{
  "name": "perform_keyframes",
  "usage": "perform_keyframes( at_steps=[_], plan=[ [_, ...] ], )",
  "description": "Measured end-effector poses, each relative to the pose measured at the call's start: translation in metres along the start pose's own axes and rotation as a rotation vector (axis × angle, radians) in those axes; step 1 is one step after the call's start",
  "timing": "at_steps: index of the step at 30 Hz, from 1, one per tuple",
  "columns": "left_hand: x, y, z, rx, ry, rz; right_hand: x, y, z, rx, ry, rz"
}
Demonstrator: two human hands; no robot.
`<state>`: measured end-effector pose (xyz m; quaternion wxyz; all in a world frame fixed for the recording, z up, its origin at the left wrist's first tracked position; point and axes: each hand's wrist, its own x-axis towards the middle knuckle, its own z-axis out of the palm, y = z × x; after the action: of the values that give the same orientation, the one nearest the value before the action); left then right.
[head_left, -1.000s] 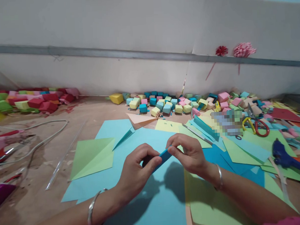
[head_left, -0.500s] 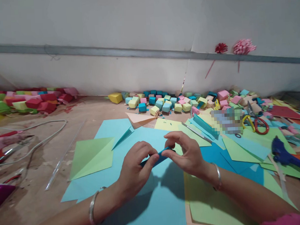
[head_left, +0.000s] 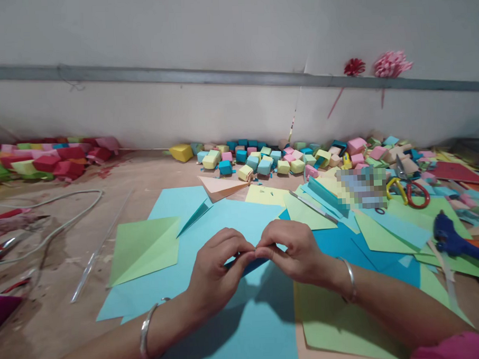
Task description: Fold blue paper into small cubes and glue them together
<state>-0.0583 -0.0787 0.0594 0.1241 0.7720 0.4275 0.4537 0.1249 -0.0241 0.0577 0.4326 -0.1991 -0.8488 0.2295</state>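
Observation:
Between my two hands is a small folded piece of dark blue paper (head_left: pixel 254 266), mostly covered by fingers. My left hand (head_left: pixel 221 267) pinches its left part between thumb and fingers. My right hand (head_left: pixel 291 250) pinches the paper close by, and the fingertips of both hands meet. Beneath them lies a large light blue sheet (head_left: pixel 265 326). A green sheet (head_left: pixel 145 250) with a diagonal crease rests left of my left hand, beside a folded teal paper (head_left: pixel 194 218). Darker blue paper (head_left: pixel 385 255) lies right of my right hand.
Several small paper cubes (head_left: pixel 263 167) line the wall, with more coloured paper shapes (head_left: pixel 68 168) at the left. Scissors (head_left: pixel 409 190), a blue glue gun (head_left: pixel 458 238) and a slim cutter (head_left: pixel 314 207) are on the right. A clear stick (head_left: pixel 87 271) and a pale cord (head_left: pixel 72 218) lie left.
My right hand has shifted slightly left and down, and its fingertips now meet those of my left hand on the blue paper. Its fingers have closed more. The view has tilted slightly.

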Motion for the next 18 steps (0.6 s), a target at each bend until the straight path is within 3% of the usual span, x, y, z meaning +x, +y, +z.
perform_keyframes(
  at_steps=[7, 11, 14, 16, 18],
  plan=[
    [0.002, 0.0, -0.002, -0.001, -0.002, -0.054, 0.009, 0.001, -0.012, 0.135, -0.154, 0.084],
    [0.005, -0.005, -0.001, -0.013, -0.04, -0.102, 0.01, 0.004, -0.015, -0.008, -0.102, 0.013],
    [0.007, -0.01, -0.002, 0.01, 0.002, -0.145, 0.01, 0.009, -0.016, 0.004, -0.019, 0.043],
    [0.006, -0.013, -0.003, 0.051, 0.004, -0.138, 0.011, 0.012, -0.016, -0.034, -0.053, 0.024],
    [0.004, -0.016, -0.002, 0.105, -0.032, -0.078, 0.01, 0.013, -0.015, -0.22, -0.135, -0.053]
  ],
)
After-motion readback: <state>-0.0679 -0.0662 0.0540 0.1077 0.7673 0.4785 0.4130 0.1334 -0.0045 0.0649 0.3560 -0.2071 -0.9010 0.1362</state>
